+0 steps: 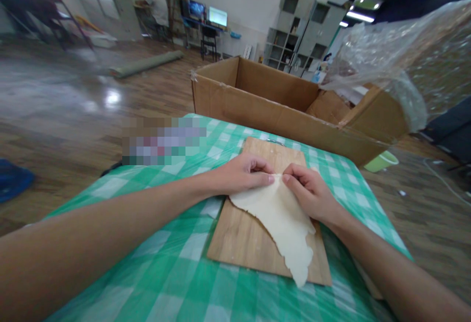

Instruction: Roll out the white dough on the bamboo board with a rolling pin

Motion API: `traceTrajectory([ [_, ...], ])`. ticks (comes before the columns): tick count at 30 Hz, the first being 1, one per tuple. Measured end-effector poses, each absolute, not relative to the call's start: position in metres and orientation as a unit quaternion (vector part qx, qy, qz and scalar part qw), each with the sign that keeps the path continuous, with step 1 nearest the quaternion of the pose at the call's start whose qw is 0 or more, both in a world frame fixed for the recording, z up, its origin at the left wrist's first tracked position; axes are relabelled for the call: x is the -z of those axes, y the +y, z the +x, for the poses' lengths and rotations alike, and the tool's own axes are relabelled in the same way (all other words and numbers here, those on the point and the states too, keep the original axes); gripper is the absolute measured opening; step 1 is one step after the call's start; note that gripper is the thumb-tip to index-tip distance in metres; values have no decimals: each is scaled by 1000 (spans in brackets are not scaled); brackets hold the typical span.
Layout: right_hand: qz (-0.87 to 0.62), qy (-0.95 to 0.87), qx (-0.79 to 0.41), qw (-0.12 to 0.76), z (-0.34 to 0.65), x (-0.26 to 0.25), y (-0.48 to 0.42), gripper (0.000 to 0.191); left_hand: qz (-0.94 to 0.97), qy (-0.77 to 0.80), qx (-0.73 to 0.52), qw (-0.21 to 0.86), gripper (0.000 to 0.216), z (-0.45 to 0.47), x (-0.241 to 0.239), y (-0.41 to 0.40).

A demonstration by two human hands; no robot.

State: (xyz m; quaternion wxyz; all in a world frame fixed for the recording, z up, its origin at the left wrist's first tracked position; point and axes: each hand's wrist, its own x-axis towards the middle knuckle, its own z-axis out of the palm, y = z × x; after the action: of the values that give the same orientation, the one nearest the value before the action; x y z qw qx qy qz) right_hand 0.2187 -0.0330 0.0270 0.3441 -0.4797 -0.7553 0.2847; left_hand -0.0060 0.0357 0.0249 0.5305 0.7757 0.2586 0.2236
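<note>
A thin, pale sheet of dough point(281, 218) with ragged edges lies over a wooden board point(243, 238). Its lower tip reaches the board's near edge. My left hand point(248, 174) pinches the far edge of the sheet between thumb and fingers. Close beside it, my right hand point(309, 189) pinches the same edge, with only a small gap between the two thumbs. Part of the sheet's right side is hidden under my right hand.
A green and white checked cloth point(154, 268) covers the table. Beyond it stands a large open cardboard box point(265, 101) with plastic wrap point(390, 52) at its right. A light green bin point(382, 161) is on the floor. A person point(158, 8) sits far back.
</note>
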Motion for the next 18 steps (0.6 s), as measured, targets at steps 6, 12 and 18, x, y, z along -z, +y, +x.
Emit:
traceTrajectory([
  [6,-480,-765,-317,290,220,-30,-33,26,791,264,-233,501,31,-6,-24,35],
  [12,-456,-807,-258,271,212,-33,-37,28,801,254,-242,485,26,-6,-22,35],
  [18,-427,-845,-232,222,212,-33,-37,25,808,249,-218,487,19,-3,-17,37],
])
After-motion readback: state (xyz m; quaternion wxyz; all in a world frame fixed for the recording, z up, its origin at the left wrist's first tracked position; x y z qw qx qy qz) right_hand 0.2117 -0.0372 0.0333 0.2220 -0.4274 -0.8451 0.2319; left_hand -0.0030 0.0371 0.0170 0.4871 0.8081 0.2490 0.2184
